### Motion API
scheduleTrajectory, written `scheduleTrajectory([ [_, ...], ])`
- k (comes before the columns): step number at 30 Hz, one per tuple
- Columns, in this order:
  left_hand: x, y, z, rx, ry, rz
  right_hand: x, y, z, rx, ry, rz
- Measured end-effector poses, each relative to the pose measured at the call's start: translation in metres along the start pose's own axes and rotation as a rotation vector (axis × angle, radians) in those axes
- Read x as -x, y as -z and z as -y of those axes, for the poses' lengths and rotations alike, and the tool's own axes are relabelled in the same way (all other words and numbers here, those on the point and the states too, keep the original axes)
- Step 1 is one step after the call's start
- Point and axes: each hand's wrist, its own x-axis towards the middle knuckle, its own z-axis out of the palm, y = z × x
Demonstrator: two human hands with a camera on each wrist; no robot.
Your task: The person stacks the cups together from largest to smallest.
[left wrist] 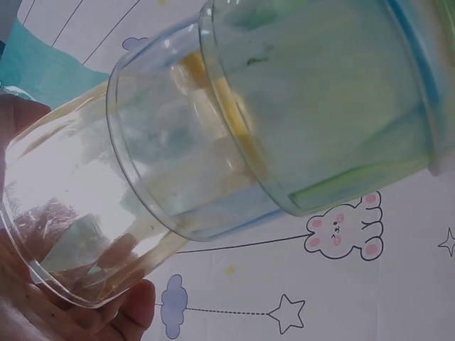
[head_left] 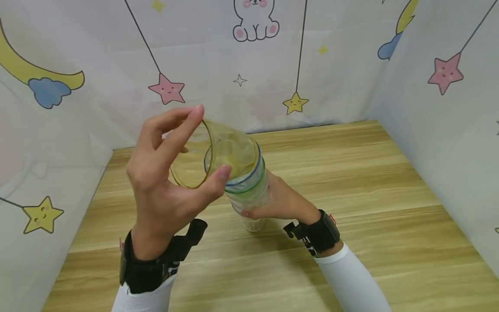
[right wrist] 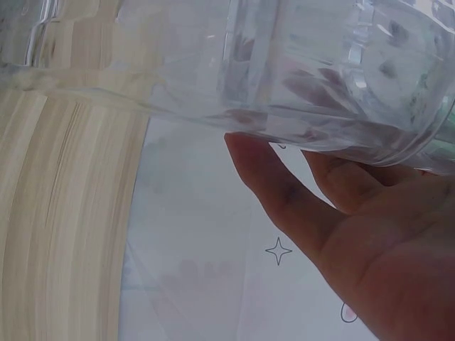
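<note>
My left hand (head_left: pixel 161 184) grips a yellow-tinted clear cup (head_left: pixel 234 141) near its rim, thumb on one side and fingers on the other. The cup's lower end sits inside a blue-rimmed cup (left wrist: pixel 153 153). Below that comes a green-rimmed cup (left wrist: pixel 327 92), nested in turn above colourless clear cups (right wrist: pixel 306 78). My right hand (head_left: pixel 286 197) holds the stack around its lower, colourless part, with the thumb in front. The whole stack leans, its mouth tipped toward the left hand. How many colourless cups are nested there I cannot tell.
A wood-grain table (head_left: pixel 351 173) lies under both hands. White cloth walls (head_left: pixel 210 52) printed with stars, moons and a bear stand at the back and on both sides. Black camera straps (head_left: pixel 148 264) circle both wrists.
</note>
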Motion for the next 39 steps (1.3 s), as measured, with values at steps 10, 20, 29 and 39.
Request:
scheduleTrajectory([
  [10, -0.006, 0.001, -0.005, -0.015, -0.004, 0.068, 0.001, 0.0, 0.0, 0.0, 0.004, 0.005],
  [20, -0.005, -0.007, -0.001, -0.075, 0.011, 0.289, 0.0, 0.001, -0.001, -0.001, 0.016, 0.006],
  [29, -0.001, -0.018, 0.006, -0.129, 0.003, 0.408, 0.001, 0.0, 0.0, -0.021, 0.016, 0.015],
  [39, -0.002, -0.028, 0.012, -0.078, -0.016, 0.378, -0.001, 0.001, -0.004, -0.034, 0.042, 0.017],
])
